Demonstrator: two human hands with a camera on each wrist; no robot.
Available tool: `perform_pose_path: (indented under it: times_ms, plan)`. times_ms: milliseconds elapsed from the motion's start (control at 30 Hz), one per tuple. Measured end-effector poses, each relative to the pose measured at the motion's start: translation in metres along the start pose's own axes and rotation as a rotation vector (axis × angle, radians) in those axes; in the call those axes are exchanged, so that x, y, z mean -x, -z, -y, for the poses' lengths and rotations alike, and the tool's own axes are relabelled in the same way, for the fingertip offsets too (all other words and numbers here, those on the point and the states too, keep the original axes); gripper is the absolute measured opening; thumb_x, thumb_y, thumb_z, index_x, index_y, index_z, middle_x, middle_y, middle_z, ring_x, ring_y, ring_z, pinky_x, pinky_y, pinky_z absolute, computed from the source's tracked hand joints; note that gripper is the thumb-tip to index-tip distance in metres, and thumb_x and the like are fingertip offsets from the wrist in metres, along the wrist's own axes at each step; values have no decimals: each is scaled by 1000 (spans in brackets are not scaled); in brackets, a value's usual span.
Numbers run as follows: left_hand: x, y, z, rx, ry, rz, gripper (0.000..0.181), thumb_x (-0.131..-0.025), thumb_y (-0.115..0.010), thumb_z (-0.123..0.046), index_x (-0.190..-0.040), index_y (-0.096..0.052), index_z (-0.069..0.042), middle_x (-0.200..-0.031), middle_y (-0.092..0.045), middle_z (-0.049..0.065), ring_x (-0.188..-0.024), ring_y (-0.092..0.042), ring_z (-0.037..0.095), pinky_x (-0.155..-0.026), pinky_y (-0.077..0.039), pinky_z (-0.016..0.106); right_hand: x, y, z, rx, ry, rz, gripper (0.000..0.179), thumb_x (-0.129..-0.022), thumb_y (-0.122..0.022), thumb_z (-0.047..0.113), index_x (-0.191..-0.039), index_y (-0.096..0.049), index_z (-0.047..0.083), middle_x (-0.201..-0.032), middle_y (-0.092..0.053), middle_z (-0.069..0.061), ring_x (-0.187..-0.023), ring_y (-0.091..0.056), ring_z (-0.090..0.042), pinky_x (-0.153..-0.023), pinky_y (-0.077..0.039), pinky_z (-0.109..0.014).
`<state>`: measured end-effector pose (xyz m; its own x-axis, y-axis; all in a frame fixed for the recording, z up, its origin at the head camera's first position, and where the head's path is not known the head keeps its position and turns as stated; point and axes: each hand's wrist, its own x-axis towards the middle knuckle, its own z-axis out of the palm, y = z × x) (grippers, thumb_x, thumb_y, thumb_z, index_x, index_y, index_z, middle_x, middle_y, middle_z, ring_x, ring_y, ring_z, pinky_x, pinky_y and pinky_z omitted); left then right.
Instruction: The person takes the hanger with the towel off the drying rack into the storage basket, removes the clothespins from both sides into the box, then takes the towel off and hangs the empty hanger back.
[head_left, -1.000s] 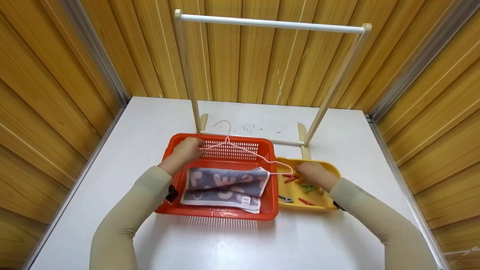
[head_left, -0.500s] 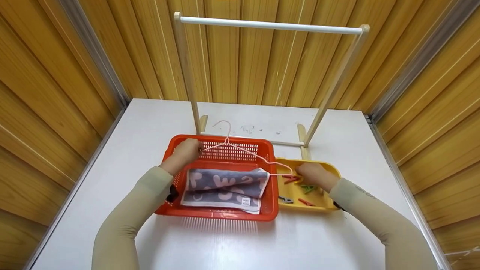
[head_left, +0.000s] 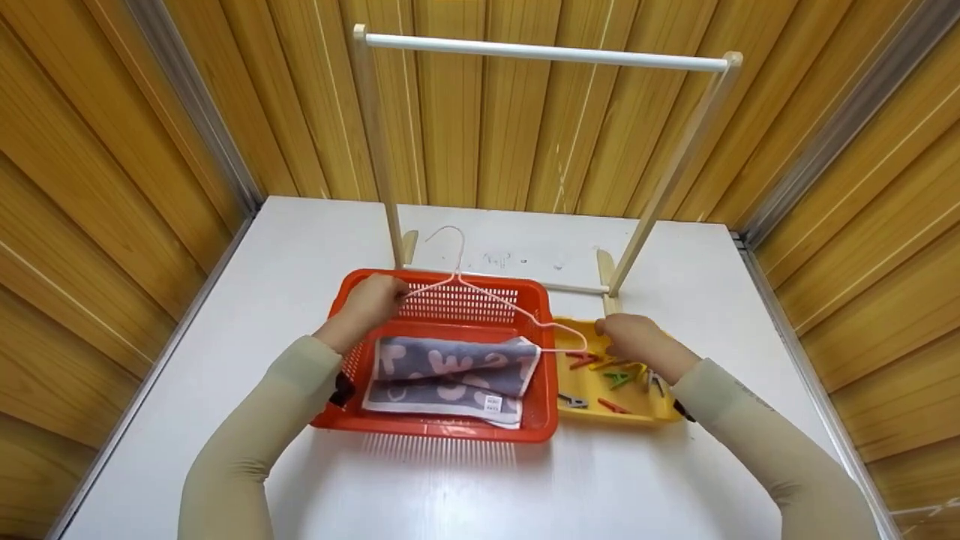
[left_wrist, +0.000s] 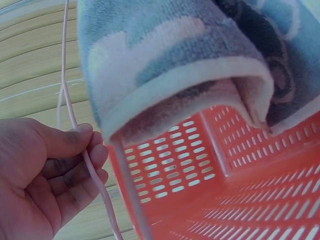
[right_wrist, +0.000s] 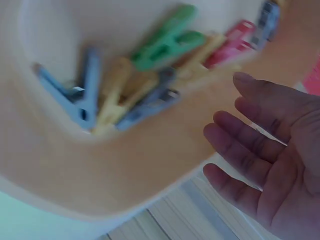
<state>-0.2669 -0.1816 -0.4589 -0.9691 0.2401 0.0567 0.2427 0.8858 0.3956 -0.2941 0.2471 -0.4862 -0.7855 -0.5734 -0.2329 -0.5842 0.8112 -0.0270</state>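
My left hand (head_left: 369,306) pinches the left shoulder of a pink clothes hanger (head_left: 499,300) between thumb and fingers. A grey-blue towel (head_left: 442,375) with pale letter shapes is draped over the hanger's lower bar, above a red basket (head_left: 442,429). In the left wrist view the hanger's thin pink wire (left_wrist: 97,182) passes under the thumb, beside the towel's white edge. My right hand (head_left: 646,346) is over the back of a yellow tray (head_left: 600,415) of clothespins. The right wrist view shows that hand (right_wrist: 270,145) empty with loosely bent fingers, apart from the green clothespin (right_wrist: 167,40).
Behind the baskets stands a wooden rack with a white top rail (head_left: 547,52). Red (head_left: 613,406), green, yellow and grey clothespins lie in the tray. Wood-patterned walls (head_left: 487,135) enclose the white table (head_left: 420,495) at the back and sides.
My right hand has risen out of the clothespins and shifted slightly back and right. The hanger's hook has tilted up a little, while the left hand stays on its shoulder.
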Motion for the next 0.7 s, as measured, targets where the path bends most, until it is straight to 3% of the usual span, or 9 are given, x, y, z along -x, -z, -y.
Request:
perform_pose_path:
  times_ms: [67,167,333,500,700]
  plan:
    - [1,3,-2,8,-3,-15,14,-93,-65,2,-96,-78,-1,-94,-78,15,-77,-61,22,-73,-54,40,1,14,2,-2,-14,-26,24,-90,-74,9,-110,-68,-2,-103,-72,-22,-93,-69,-38,-84,-59,-52]
    - [3,7,-4,7,-4,-46,12,-93,-65,2,-94,-77,-1,-92,-77,15,-77,-61,23,-73,-54,42,0,32,6,-47,-9,-74,25,-95,-69,15,-113,-68,-2,-104,-73,-21,-92,-70,-36,-85,-58,-52]
    - [5,10,-8,7,-26,-95,11,-92,-65,3,-89,-74,-2,-86,-73,14,-74,-57,25,-72,-51,44,-3,53,21,-238,24,-128,28,-100,-63,19,-119,-68,-2,-103,-73,-18,-90,-68,-30,-86,-58,-51]
    - [9,8,-9,22,-63,-147,13,-91,-66,3,-96,-76,-2,-95,-78,14,-85,-71,30,-81,-58,49,-10,57,49,-387,66,-193,30,-102,-61,17,-124,-66,-2,-110,-73,-18,-99,-69,-32,-90,-59,-51]
    - [13,5,-10,60,-52,-176,13,-93,-68,-1,-101,-78,-1,-102,-79,16,-95,-75,34,-88,-59,51,-29,46,81,-524,97,-238,33,-103,-60,13,-130,-64,-5,-116,-72,-20,-105,-68,-34,-95,-57,-52]
